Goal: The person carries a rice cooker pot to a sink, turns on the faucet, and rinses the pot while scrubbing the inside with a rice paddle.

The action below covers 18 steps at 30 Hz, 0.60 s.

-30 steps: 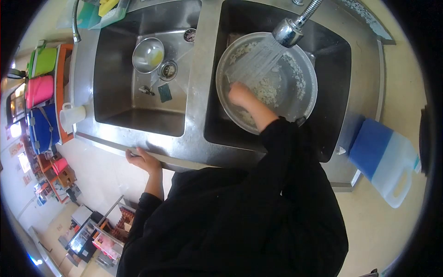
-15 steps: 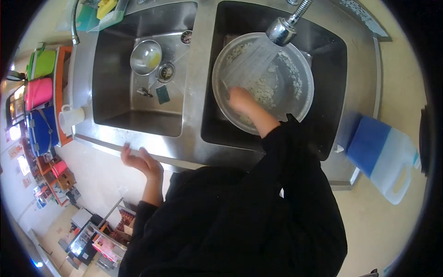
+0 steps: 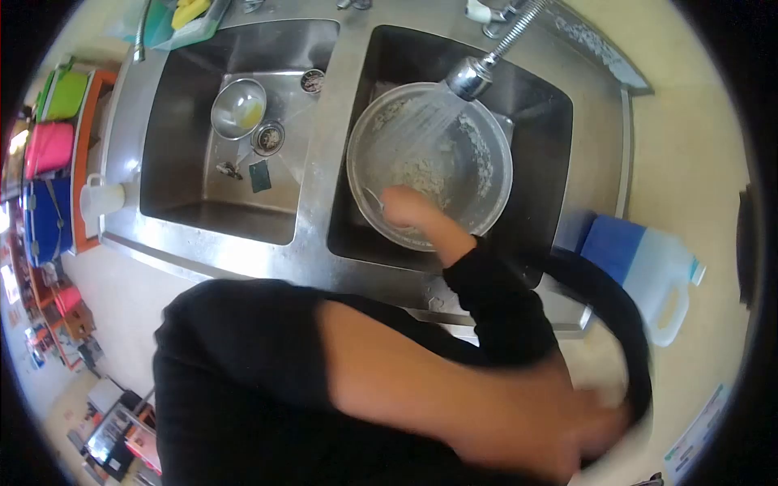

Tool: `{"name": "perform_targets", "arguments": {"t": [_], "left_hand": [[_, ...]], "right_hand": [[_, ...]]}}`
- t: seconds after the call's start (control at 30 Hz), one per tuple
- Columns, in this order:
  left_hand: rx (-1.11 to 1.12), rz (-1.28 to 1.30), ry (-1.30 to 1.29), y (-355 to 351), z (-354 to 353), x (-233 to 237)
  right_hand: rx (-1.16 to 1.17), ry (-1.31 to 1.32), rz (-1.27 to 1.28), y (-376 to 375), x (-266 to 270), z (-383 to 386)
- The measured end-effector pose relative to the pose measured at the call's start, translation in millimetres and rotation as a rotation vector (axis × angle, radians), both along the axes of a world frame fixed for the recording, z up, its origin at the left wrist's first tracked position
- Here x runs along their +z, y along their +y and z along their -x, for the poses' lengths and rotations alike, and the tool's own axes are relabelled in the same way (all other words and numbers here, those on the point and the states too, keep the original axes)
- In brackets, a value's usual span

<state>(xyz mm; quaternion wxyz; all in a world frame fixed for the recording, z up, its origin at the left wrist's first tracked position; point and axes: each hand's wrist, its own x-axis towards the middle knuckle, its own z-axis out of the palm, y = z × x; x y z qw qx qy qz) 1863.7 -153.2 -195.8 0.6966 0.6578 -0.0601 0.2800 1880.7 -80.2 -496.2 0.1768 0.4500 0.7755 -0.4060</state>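
Observation:
My right hand (image 3: 409,207) is closed over the near left inside of a large round metal basin (image 3: 500,200) in the right sink. A thin, shiny curved edge (image 3: 374,199) shows beside its fingers; I cannot tell what it belongs to. Pale bits (image 3: 421,174) cling to the basin's bottom and wall. Water sprays into it from a metal faucet head (image 3: 469,78). My left hand (image 3: 587,433), blurred by motion, reaches across my body to the right. A black strap (image 3: 624,316) curves from beside my right sleeve down to its closed fingers.
In the left sink (image 3: 251,219) are a small metal bowl (image 3: 227,105) and a green scouring pad (image 3: 259,176). A white mug (image 3: 101,197) stands at the counter's left edge. To the right is a jug with blue contents (image 3: 636,267). A green bin (image 3: 63,95) and a pink one (image 3: 51,150) stand farther left.
My left hand has swung from the left counter edge across my body to the right, where the black strap now arcs outward. My right hand stays in the basin. The view has shifted slightly.

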Motion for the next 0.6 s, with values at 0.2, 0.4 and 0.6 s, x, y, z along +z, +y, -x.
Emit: {"name": "perform_targets", "arguments": {"t": [0.2,0.4,0.6], "left_hand": [[0.030,-0.148,-0.239,9,26,-20],[1.114,0.193,0.764,-19,218,-137],[2.317,0.932,1.208,-114,364,-244]], "right_hand": [[0.001,0.018,0.001,4,-45,4],[-0.287,0.127,0.161,22,-39,-9],[-0.274,0.021,0.090,-13,-40,12]]}}
